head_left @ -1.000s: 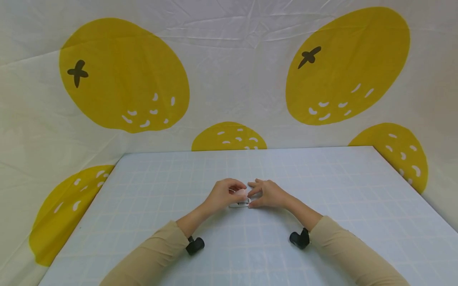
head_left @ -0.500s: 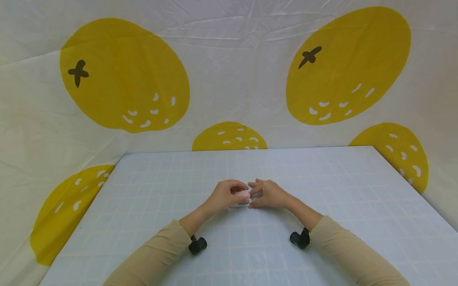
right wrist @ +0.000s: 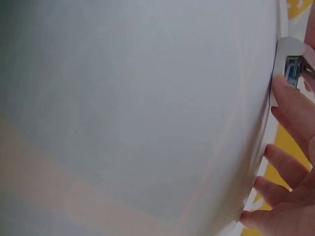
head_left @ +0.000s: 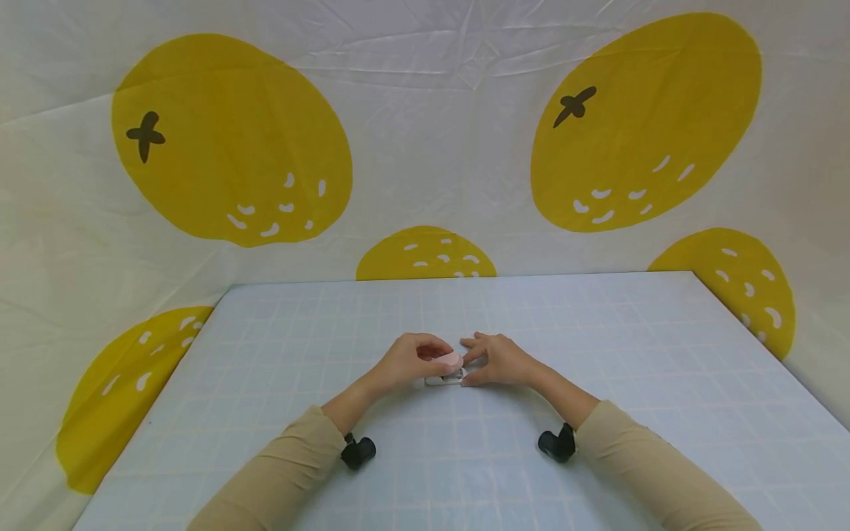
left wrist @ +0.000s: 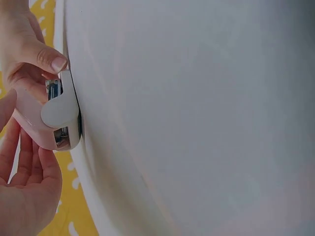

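A small stapler with a pink top (head_left: 448, 360) and a white base (head_left: 434, 381) sits on the table between both hands. My left hand (head_left: 406, 361) holds the pink top between thumb and fingers, from the left. At the other end, my right hand (head_left: 499, 361) pinches the white base with thumb and forefinger; its other fingers spread out onto the table. In the left wrist view, the stapler (left wrist: 60, 109) has its top lifted at an angle, baring the metal magazine. The right wrist view shows the right thumb (right wrist: 294, 102) pressed on the base end beside that metal part.
A pale blue table (head_left: 279, 332) with a faint grid lies under everything. Behind it hangs a white cloth (head_left: 438, 162) printed with yellow fruit. Black wrist cameras sit below each hand, the left camera (head_left: 358, 451) and the right camera (head_left: 556, 442).
The left hand shifted slightly right with the pink top dipping, then drew back left, and more of the metal part shows again. The right hand has stayed in place.
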{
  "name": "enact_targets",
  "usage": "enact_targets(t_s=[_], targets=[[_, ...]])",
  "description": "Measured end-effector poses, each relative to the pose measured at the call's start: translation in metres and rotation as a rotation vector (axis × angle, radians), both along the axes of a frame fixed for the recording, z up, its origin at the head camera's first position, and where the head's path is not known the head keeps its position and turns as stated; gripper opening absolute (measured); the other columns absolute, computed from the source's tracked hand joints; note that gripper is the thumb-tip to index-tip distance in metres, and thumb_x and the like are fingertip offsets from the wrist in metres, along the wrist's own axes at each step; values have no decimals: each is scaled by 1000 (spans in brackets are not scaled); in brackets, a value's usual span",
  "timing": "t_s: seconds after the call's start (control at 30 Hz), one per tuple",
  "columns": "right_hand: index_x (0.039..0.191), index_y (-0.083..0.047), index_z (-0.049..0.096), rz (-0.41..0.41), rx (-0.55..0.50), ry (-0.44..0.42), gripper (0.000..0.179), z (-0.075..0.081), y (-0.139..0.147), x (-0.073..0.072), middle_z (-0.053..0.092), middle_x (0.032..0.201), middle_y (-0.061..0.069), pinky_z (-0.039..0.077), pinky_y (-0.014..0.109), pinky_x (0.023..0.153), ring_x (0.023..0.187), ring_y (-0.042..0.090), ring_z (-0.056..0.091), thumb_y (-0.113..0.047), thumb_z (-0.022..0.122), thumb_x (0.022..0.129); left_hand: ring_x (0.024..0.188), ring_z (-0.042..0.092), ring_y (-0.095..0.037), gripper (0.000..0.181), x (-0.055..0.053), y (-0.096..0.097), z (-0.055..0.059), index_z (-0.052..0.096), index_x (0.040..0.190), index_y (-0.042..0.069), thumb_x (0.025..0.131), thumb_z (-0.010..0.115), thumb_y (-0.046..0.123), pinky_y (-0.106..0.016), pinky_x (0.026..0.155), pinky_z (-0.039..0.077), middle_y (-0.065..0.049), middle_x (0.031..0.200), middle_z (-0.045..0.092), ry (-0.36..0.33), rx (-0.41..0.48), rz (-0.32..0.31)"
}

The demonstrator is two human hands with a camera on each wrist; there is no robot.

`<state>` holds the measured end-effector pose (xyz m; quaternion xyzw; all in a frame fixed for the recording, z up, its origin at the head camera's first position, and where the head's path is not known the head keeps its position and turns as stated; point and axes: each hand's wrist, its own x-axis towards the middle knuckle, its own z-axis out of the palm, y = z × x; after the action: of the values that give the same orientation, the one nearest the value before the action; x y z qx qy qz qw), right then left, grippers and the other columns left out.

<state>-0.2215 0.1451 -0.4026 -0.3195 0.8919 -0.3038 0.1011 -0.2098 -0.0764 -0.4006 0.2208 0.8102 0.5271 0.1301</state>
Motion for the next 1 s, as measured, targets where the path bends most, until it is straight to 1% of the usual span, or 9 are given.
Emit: enact_targets(t_s=[0.1, 0.17, 0.23, 0.37, 0.47, 0.6, 0.83, 1.0], targets=[[99, -12, 74, -4, 6, 0, 29, 0, -1, 0, 52, 130, 17, 26, 63, 101, 129, 45, 33, -26, 78, 75, 87, 59, -15, 30, 0, -1, 0, 68, 105, 10, 80, 75, 24, -28, 81, 49, 1, 98, 66, 3, -3, 0], [99, -11, 73, -6, 7, 3, 29, 1, -1, 1, 52, 130, 17, 27, 62, 101, 129, 45, 33, -26, 78, 75, 87, 59, -14, 29, -1, 0, -2, 69, 105, 9, 80, 75, 23, -26, 81, 50, 1, 98, 67, 21, -13, -6], [99, -10, 73, -4, 5, 8, 29, 0, 0, 0, 53, 130, 17, 27, 62, 100, 129, 45, 33, -26, 78, 75, 85, 59, -13, 27, -1, 2, -2, 70, 104, 8, 80, 74, 21, -25, 79, 50, 0, 97, 67, 62, -37, -14], [98, -9, 73, 4, -1, 22, 30, -1, 0, -1, 53, 130, 18, 28, 62, 100, 128, 46, 34, -26, 79, 74, 82, 57, -12, 23, -2, 5, -2, 71, 101, 7, 80, 75, 17, -22, 75, 49, 0, 95, 67, 169, -96, -29], [97, -10, 74, 4, -1, 27, 28, -1, 0, -1, 53, 129, 18, 28, 62, 100, 127, 46, 35, -26, 79, 74, 82, 57, -11, 23, -3, 6, -1, 71, 99, 6, 79, 75, 15, -22, 74, 49, 0, 93, 68, 219, -112, -41], [98, -10, 74, 2, 0, 20, 28, -1, -1, 0, 53, 129, 17, 28, 62, 100, 128, 46, 34, -25, 78, 74, 80, 57, -11, 22, -4, 6, -1, 72, 98, 5, 78, 76, 13, -21, 73, 49, -1, 92, 69, 236, -110, -56], [98, -10, 74, -14, -4, 8, 28, 0, -1, 1, 53, 130, 17, 28, 62, 100, 128, 46, 34, -23, 79, 74, 76, 56, -9, 20, -6, 12, 2, 73, 94, 5, 76, 78, 13, -21, 70, 48, 0, 87, 69, 291, -186, -73], [98, -10, 74, -10, -15, 16, 27, -1, 0, 0, 54, 129, 19, 28, 62, 100, 127, 47, 34, -22, 79, 74, 74, 57, -7, 19, -7, 15, 6, 74, 91, 6, 74, 79, 13, -20, 69, 48, 2, 83, 69, 285, -225, -71]])
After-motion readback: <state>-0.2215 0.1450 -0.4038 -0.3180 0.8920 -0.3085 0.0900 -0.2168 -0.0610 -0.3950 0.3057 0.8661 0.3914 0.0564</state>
